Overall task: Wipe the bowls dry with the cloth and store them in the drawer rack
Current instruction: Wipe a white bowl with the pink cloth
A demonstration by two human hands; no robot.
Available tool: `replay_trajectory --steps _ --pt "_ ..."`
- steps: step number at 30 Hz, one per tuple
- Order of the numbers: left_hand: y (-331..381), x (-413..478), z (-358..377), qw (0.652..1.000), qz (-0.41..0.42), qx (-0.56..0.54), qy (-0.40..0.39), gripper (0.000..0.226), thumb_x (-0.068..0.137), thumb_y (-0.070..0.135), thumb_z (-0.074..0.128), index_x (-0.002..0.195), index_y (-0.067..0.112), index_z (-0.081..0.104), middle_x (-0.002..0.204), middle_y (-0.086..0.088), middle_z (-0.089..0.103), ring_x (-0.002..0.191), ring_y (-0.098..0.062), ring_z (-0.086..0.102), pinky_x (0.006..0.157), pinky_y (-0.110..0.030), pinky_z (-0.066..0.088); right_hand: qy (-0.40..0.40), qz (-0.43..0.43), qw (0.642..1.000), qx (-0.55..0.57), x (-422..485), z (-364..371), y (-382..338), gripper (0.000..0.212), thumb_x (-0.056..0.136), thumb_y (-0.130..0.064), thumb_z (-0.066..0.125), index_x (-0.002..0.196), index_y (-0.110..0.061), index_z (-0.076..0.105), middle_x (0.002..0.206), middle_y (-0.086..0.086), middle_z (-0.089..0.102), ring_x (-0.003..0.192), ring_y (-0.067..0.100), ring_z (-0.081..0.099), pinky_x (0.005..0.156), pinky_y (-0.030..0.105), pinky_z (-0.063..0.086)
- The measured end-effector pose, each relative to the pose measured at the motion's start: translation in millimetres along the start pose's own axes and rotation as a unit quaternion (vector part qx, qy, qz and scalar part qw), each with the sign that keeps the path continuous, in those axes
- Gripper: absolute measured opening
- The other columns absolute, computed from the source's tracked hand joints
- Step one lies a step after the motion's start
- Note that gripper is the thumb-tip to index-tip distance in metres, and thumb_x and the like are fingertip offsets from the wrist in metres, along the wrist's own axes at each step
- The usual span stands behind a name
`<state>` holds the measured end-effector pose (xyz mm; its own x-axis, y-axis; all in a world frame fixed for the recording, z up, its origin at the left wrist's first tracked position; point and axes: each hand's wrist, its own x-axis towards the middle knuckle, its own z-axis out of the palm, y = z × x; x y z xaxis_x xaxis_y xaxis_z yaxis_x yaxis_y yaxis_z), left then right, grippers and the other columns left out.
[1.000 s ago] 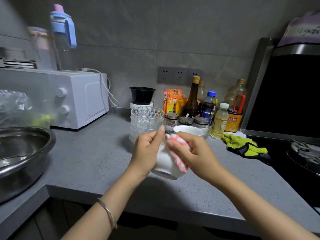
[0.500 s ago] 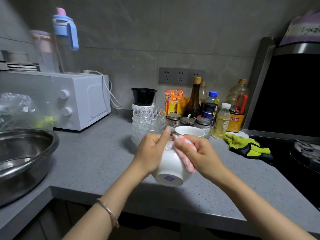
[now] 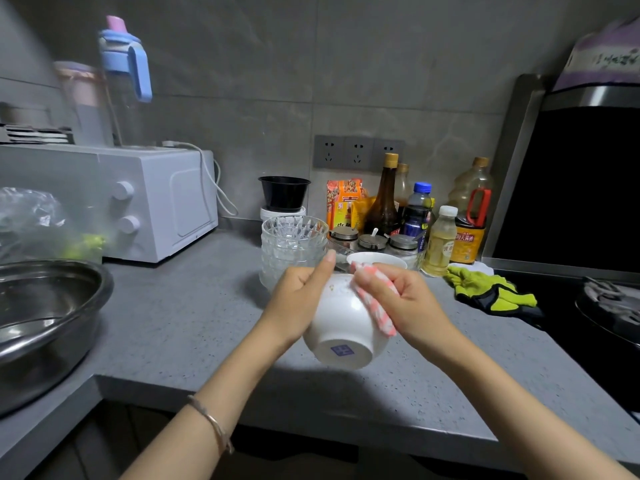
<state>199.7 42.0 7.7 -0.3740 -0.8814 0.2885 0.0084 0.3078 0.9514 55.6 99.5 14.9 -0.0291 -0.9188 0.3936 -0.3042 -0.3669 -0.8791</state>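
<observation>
White bowl (image 3: 341, 323) gripped by left hand (image 3: 298, 303); right hand (image 3: 405, 303) clutches cloth (image 3: 375, 308); glass bowls (image 3: 294, 244), perhaps stacked, behind.

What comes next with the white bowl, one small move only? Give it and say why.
Probably rotate the white bowl slightly in the left hand, bringing a fresh patch under the cloth. The bowl is held tilted, base toward the camera, and the right hand presses the cloth against just its right side.

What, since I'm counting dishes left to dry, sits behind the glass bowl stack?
A black bowl sits on a white container. The glass bowl stack hides the container's lower part, so its contents cannot be seen.
</observation>
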Motion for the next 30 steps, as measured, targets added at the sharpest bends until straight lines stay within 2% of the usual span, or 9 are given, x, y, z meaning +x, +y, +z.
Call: replay_trajectory --steps 4,8,11,14,16,22,26,28,30 --pt "5 -3 6 0.983 -0.021 -0.166 0.069 0.042 0.095 0.033 0.050 0.062 0.008 0.062 0.053 -0.005 0.064 0.046 -0.016 0.061 0.043 -0.018 0.045 0.029 -0.013 0.998 0.051 0 5 3 0.038 0.084 -0.042 0.060 0.083 -0.005 0.068 0.073 0.012 0.069 0.068 0.013 0.063 0.060 0.019 0.048" --pt "-2 -6 7 0.952 -0.071 -0.279 0.105 0.037 0.093 0.039 0.051 0.076 0.012 0.068 0.069 -0.011 0.071 0.056 -0.024 0.067 0.049 -0.028 0.052 0.053 0.025 0.993 0.104 -2 8 5 0.049 0.078 -0.046 0.050 0.094 -0.003 0.068 0.083 0.010 0.073 0.074 0.015 0.067 0.066 0.023 0.050" --pt "-7 -3 1 0.980 -0.068 -0.173 0.070 0.045 0.096 0.041 0.045 0.071 0.011 0.066 0.063 -0.006 0.069 0.059 -0.018 0.066 0.054 -0.024 0.050 0.060 0.029 0.995 0.079 -4 6 8 0.058 0.076 -0.048 0.052 0.091 0.006 0.065 0.090 0.025 0.067 0.074 0.027 0.064 0.068 0.031 0.048" --pt "-4 1 -1 0.998 -0.037 -0.036 0.028 0.050 0.098 0.039 0.040 0.063 0.011 0.061 0.053 0.002 0.063 0.053 -0.006 0.061 0.052 -0.016 0.044 0.031 0.026 0.998 0.049 -2 0 1 0.040 0.079 -0.043 0.054 0.081 -0.006 0.069 0.072 0.009 0.070 0.067 0.017 0.064 0.062 0.022 0.049" --pt "2 0 1 1.000 -0.014 -0.001 0.010 0.050 0.095 0.042 0.042 0.060 0.011 0.059 0.053 0.001 0.063 0.053 -0.008 0.062 0.051 -0.018 0.044 0.003 0.024 0.999 0.035 0 -2 -7 0.034 0.079 -0.041 0.055 0.078 -0.010 0.069 0.068 0.000 0.070 0.063 0.012 0.065 0.056 0.016 0.049" --pt "9 -5 10 0.982 -0.014 -0.181 0.060 0.040 0.096 0.028 0.048 0.064 0.009 0.063 0.053 -0.004 0.065 0.046 -0.016 0.062 0.041 -0.017 0.044 0.018 0.015 0.998 0.053 1 0 -10 0.035 0.084 -0.047 0.061 0.081 -0.014 0.072 0.073 0.005 0.072 0.067 0.013 0.067 0.058 0.017 0.051" --pt "-4 -5 11 0.947 -0.066 -0.303 0.085 0.039 0.092 0.040 0.051 0.090 0.007 0.069 0.081 -0.016 0.071 0.065 -0.026 0.068 0.056 -0.030 0.055 0.046 0.045 0.994 0.089 -2 5 -3 0.040 0.075 -0.066 0.054 0.077 -0.032 0.075 0.074 -0.001 0.072 0.069 0.010 0.067 0.064 0.022 0.053" --pt "-9 -2 8 0.958 -0.076 -0.264 0.080 0.042 0.094 0.043 0.047 0.086 0.009 0.070 0.080 -0.013 0.072 0.068 -0.025 0.068 0.061 -0.030 0.054 0.050 0.062 0.993 0.089 -3 4 -1 0.042 0.081 -0.062 0.054 0.077 -0.025 0.073 0.072 -0.001 0.071 0.067 0.011 0.067 0.064 0.025 0.052" --pt "-9 2 3 0.987 -0.051 -0.143 0.062 0.046 0.096 0.041 0.044 0.070 0.010 0.065 0.065 -0.005 0.067 0.064 -0.018 0.063 0.062 -0.026 0.049 0.046 0.069 0.994 0.072 -2 -2 -2 0.042 0.076 -0.053 0.051 0.081 -0.016 0.071 0.072 0.001 0.071 0.067 0.013 0.066 0.063 0.024 0.052"
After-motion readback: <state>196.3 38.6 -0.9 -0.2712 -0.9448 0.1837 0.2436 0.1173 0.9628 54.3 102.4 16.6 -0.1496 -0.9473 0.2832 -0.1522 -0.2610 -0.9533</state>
